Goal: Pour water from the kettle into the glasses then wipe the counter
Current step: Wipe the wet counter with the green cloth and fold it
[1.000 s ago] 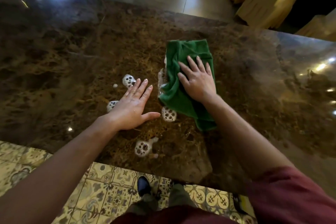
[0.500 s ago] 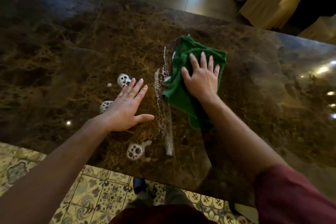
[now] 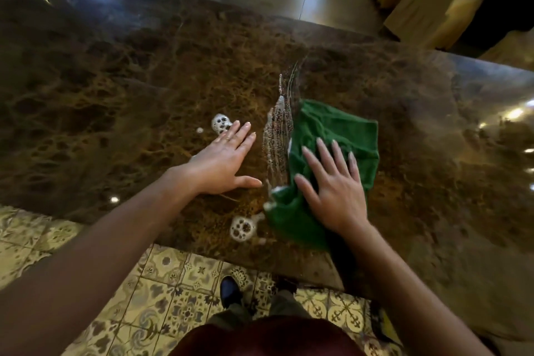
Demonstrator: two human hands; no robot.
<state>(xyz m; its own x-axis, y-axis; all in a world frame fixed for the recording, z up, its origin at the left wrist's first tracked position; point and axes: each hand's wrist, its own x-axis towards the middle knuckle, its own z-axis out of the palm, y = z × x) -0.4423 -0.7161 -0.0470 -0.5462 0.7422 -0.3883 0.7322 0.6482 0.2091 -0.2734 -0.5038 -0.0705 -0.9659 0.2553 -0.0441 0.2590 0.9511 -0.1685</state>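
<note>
Head view shows the right hand [image 3: 332, 188] pressing a green cloth [image 3: 344, 136] flat on the counter [image 3: 144, 72], fingers [image 3: 323, 150] straight and spread; the left hand [image 3: 222, 165] rests flat beside it, fingers together and thumb out, holding nothing; soft and limp, likely damp, the cloth should slide best under a broad palm; a soapy streak [image 3: 278, 136] lies between the hands, foam patches [image 3: 244, 228] near the left fingertips and below the thumb; polished brown marble, patterned floor tiles [image 3: 179, 286] below.
</note>
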